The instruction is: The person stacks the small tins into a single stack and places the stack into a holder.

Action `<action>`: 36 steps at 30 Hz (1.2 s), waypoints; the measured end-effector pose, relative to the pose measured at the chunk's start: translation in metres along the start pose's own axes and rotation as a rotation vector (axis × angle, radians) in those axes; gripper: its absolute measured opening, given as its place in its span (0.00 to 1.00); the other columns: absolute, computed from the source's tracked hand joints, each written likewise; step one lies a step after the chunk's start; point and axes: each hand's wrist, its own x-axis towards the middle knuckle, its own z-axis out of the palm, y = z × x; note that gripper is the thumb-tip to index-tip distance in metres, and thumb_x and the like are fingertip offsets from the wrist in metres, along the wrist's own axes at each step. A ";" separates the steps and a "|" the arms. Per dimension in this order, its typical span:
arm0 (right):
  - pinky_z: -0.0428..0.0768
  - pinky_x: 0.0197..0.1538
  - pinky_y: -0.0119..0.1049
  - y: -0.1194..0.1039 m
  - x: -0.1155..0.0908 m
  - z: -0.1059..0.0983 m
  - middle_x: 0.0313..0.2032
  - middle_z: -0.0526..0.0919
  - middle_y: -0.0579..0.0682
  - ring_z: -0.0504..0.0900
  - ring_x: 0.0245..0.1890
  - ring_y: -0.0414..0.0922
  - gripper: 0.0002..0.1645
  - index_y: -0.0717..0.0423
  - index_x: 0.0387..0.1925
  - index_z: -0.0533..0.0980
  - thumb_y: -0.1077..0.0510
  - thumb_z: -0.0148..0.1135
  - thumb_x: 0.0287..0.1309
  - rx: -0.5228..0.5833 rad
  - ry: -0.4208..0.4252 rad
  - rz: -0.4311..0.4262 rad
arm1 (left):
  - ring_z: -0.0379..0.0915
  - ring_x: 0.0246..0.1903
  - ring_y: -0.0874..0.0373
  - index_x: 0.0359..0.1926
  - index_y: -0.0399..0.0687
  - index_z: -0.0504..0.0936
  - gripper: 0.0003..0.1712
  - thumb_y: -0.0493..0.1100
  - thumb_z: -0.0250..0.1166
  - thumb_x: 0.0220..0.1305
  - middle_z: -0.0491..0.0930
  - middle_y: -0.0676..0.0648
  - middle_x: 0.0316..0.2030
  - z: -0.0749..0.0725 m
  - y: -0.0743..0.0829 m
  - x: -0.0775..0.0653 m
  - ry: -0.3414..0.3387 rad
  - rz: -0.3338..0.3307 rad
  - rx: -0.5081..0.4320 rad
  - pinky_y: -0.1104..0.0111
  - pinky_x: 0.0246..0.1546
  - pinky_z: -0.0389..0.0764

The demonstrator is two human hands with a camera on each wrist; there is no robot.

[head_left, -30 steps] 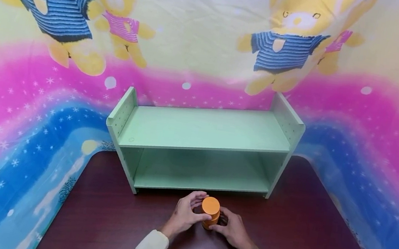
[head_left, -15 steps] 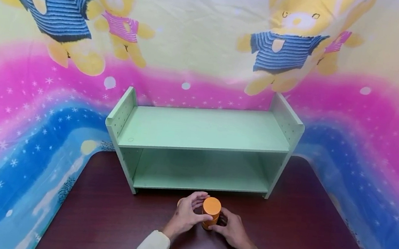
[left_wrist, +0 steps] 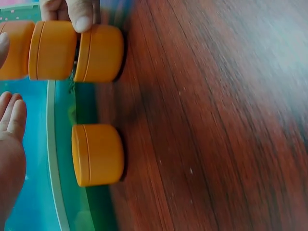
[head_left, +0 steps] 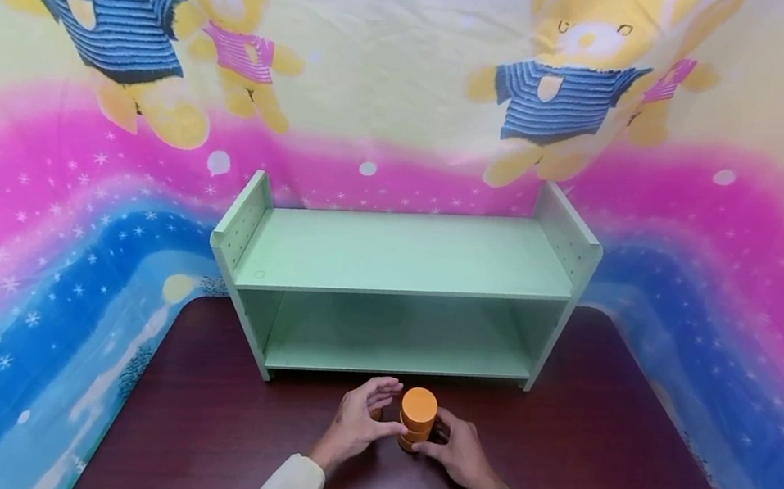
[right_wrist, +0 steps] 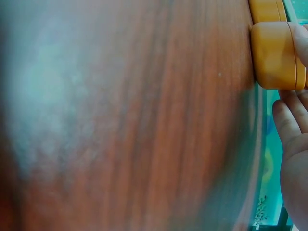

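Observation:
Three round orange lidded jars stand in a stack, with the top jar [head_left: 419,405], middle jar [left_wrist: 54,52] and bottom jar [left_wrist: 102,54] upright. My right hand [head_left: 463,455] grips the stack low down; its thumb [left_wrist: 83,17] lies at the bottom jar's lid. My left hand [head_left: 353,425] is spread to the left of the stack, fingers [left_wrist: 17,118] apart from it. The left thumb tip overlaps the stack's edge in the head view; contact is unclear. A separate orange jar [left_wrist: 100,155] stands on the table, mostly hidden behind my left hand in the head view.
A pale green two-tier shelf [head_left: 405,256] stands just behind the hands on the dark red-brown table [head_left: 601,462]. A cloth printed with teddy bears [head_left: 567,102] hangs behind and along both sides of the table.
My left hand has let go of the stack's upper part and shifted slightly left, its fingers opening away. The loose jar now shows between its fingers and thumb. My right hand has hardly moved.

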 end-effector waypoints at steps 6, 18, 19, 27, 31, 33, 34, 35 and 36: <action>0.83 0.53 0.51 0.000 0.000 0.001 0.51 0.84 0.59 0.83 0.53 0.58 0.35 0.61 0.55 0.78 0.53 0.81 0.45 -0.013 0.006 -0.005 | 0.75 0.58 0.42 0.59 0.33 0.75 0.37 0.29 0.79 0.46 0.77 0.30 0.57 -0.009 -0.002 -0.003 0.019 -0.014 0.007 0.62 0.60 0.77; 0.82 0.55 0.52 -0.003 -0.001 -0.002 0.53 0.83 0.58 0.81 0.55 0.58 0.36 0.60 0.57 0.76 0.52 0.80 0.48 0.000 -0.033 0.024 | 0.75 0.57 0.36 0.57 0.28 0.75 0.36 0.25 0.78 0.45 0.77 0.28 0.55 -0.022 -0.013 -0.007 0.065 -0.017 -0.007 0.58 0.60 0.77; 0.81 0.55 0.52 -0.003 -0.001 -0.002 0.53 0.83 0.58 0.81 0.55 0.58 0.36 0.60 0.58 0.76 0.52 0.79 0.48 0.000 -0.035 0.028 | 0.75 0.57 0.36 0.57 0.28 0.75 0.36 0.24 0.78 0.44 0.77 0.28 0.55 -0.023 -0.014 -0.007 0.072 -0.021 -0.005 0.57 0.60 0.77; 0.82 0.55 0.52 -0.004 0.000 -0.002 0.53 0.83 0.59 0.81 0.55 0.58 0.36 0.60 0.57 0.76 0.52 0.80 0.47 -0.008 -0.038 0.049 | 0.74 0.55 0.31 0.55 0.21 0.74 0.34 0.21 0.76 0.44 0.79 0.28 0.52 -0.027 0.008 -0.014 0.101 -0.016 0.044 0.49 0.58 0.76; 0.82 0.55 0.53 -0.004 0.000 -0.002 0.53 0.83 0.59 0.81 0.55 0.58 0.37 0.60 0.57 0.76 0.53 0.80 0.47 -0.013 -0.036 0.056 | 0.75 0.54 0.31 0.54 0.21 0.74 0.34 0.22 0.77 0.44 0.79 0.27 0.51 -0.029 0.017 -0.017 0.103 -0.002 0.090 0.49 0.57 0.77; 0.81 0.55 0.53 -0.004 0.000 -0.002 0.53 0.83 0.59 0.81 0.55 0.58 0.37 0.60 0.57 0.77 0.53 0.80 0.47 -0.016 -0.034 0.056 | 0.75 0.54 0.31 0.54 0.22 0.74 0.34 0.22 0.77 0.44 0.79 0.26 0.51 -0.029 0.014 -0.017 0.109 -0.001 0.113 0.47 0.56 0.77; 0.81 0.55 0.53 -0.004 0.000 -0.002 0.52 0.83 0.59 0.81 0.55 0.58 0.37 0.60 0.57 0.77 0.52 0.80 0.47 -0.018 -0.034 0.058 | 0.75 0.54 0.31 0.55 0.22 0.74 0.34 0.23 0.77 0.44 0.78 0.26 0.52 -0.030 0.011 -0.017 0.114 -0.011 0.114 0.46 0.57 0.76; 0.81 0.55 0.53 -0.004 0.000 -0.002 0.52 0.83 0.59 0.81 0.55 0.58 0.37 0.60 0.57 0.77 0.52 0.80 0.47 -0.019 -0.034 0.057 | 0.75 0.54 0.31 0.55 0.23 0.75 0.34 0.23 0.77 0.45 0.79 0.27 0.52 -0.030 0.008 -0.016 0.120 -0.024 0.119 0.45 0.57 0.75; 0.81 0.55 0.53 -0.004 0.000 -0.002 0.52 0.83 0.58 0.81 0.55 0.58 0.37 0.60 0.57 0.77 0.52 0.80 0.47 -0.017 -0.034 0.059 | 0.75 0.55 0.32 0.55 0.24 0.75 0.34 0.23 0.77 0.45 0.79 0.27 0.52 -0.030 0.003 -0.015 0.126 -0.038 0.121 0.45 0.58 0.75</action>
